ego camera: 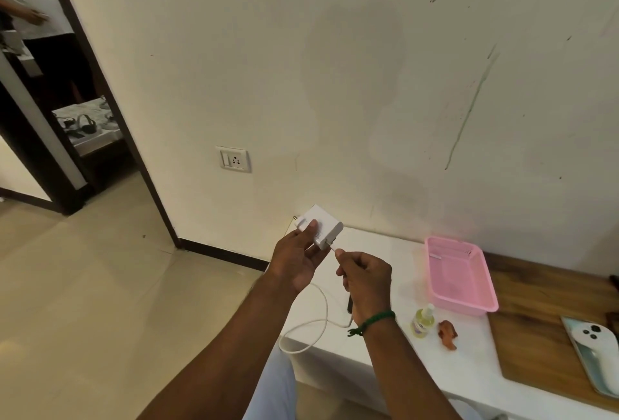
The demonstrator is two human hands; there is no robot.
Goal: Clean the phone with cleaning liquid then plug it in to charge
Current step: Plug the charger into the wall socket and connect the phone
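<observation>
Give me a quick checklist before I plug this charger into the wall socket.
1. Charger adapter gripped in left hand: ok.
2. Cable seated in the adapter: cannot tell; right hand pinches its connector at the port.
3. Wall socket free: ok, nothing plugged in.
4. Socket switch on: cannot tell.
5. Phone near enough for the cable: cannot tell; it lies on the wooden board, far right.

Phone (593,352), pale, face-down, right edge of bench (469,376); yellow-liquid spray bottle (422,320), upright, mid-bench; white charger (321,226) with looping cable (316,320), held above bench.
</observation>
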